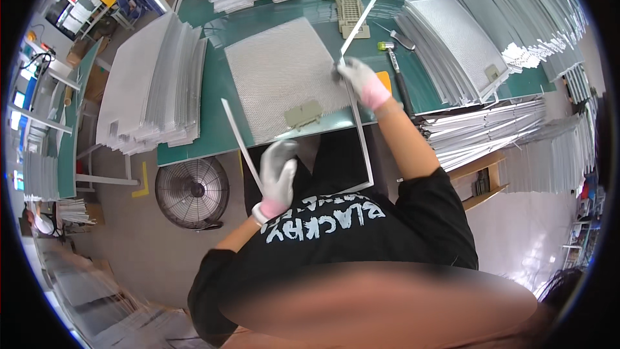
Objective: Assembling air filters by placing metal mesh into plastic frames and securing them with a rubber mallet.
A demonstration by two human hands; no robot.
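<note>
A slim silver metal frame strip point(361, 136), bent at its corners, runs from the table down across my lap. My right hand point(363, 83), in a white and pink glove, is closed round the strip near a bend. In a like glove, my left hand point(279, 174) hovers beside the strip's left arm, fingers stretched and slightly blurred. It appears to hold nothing. A grey mesh panel point(278, 71) lies flat on the green table point(216, 90) ahead. On the panel's near edge rests a small grey-green plate point(302, 115).
Mesh panel stacks stand at left point(145, 77) and right point(445, 45). Right of my right hand lie a hammer point(398, 74) with a green head and an orange piece point(384, 83). A beige ribbed block point(351, 14) sits farther back. A round fan point(192, 190) stands on the floor.
</note>
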